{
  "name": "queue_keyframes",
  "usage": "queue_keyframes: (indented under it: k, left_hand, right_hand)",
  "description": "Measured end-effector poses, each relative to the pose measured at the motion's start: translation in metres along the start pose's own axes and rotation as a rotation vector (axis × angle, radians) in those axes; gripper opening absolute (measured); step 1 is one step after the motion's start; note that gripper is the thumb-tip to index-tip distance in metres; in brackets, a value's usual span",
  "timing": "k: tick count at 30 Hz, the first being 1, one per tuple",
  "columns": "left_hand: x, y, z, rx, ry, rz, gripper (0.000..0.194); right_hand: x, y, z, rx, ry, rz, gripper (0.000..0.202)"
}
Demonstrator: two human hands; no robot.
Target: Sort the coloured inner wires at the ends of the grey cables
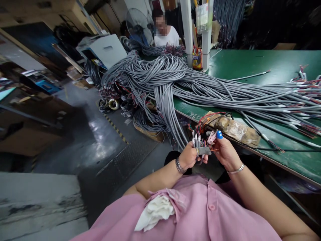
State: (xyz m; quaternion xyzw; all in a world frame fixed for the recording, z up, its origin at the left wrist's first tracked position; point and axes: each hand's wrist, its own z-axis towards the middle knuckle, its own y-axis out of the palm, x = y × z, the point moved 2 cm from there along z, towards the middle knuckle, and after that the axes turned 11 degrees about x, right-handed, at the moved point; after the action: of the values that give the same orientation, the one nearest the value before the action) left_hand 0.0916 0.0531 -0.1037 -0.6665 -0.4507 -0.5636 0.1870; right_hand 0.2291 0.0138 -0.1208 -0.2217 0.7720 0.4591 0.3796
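Floor: grey and glossy (pixel 95 144), with a yellow-and-black striped line running across it
Table: green-topped (pixel 250 63), reaching off to the right, its near edge just in front of the person
Grey cables: a thick mass (pixel 160 70) heaped along the table, some hanging over the near edge, others stretched to the right with white-banded ends and thin coloured wires
Pale box: tilted (pixel 110 50), just beyond the left part of the cable heap
Co-worker: a person in a white top (pixel 170 36) behind the cables, with a large round fan (pixel 137 25) close by
Posts: two white uprights (pixel 185 33) at the table, a bright packet (pixel 197 59) between them
Wrapped block: brown, under shiny clear tape (pixel 233 129), lying on the table near its edge
Left hand: closed round cable ends (pixel 190 156) – a watch (pixel 179 165) on its wrist
Right hand: thumb and fingers pinching a small pink piece (pixel 226 154) – a silvery bracelet (pixel 237 169) on its wrist
Cable ends: upright in the left hand (pixel 196 139), before the table edge, coloured wires fanning from their tops
Grey piece: lying across the left fingers (pixel 204 150), its kind unclear
Pink piece: just right of the cable ends (pixel 212 137), details too small to tell
Blue cap: fitted over the right thumb tip (pixel 219 134)
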Motion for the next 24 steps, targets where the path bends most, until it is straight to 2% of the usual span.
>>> queue_keyframes:
  k: [7, 11, 15, 20, 24]
  left_hand:
    - [-0.003, 0.0, -0.001, 0.009, -0.009, 0.021, 0.037]
    - [-0.003, -0.003, -0.007, 0.023, 0.004, 0.005, 0.036]
    - [-0.003, -0.004, -0.02, 0.09, 0.032, 0.004, 0.035]
    - [-0.003, 0.0, -0.026, 0.202, 0.144, -0.02, 0.037]
    - [-0.004, 0.004, -0.021, 0.244, 0.185, -0.049, 0.037]
  right_hand:
    - [-0.001, 0.002, -0.001, 0.009, -0.005, 0.003, 0.045]
    - [0.001, -0.002, -0.002, 0.018, 0.074, 0.073, 0.045]
    - [-0.001, -0.003, -0.005, -0.035, 0.148, 0.089, 0.048]
    - [-0.005, 0.003, -0.009, -0.021, 0.056, 0.044, 0.034]
    - [-0.003, 0.005, -0.011, 0.0, 0.045, 0.082, 0.033]
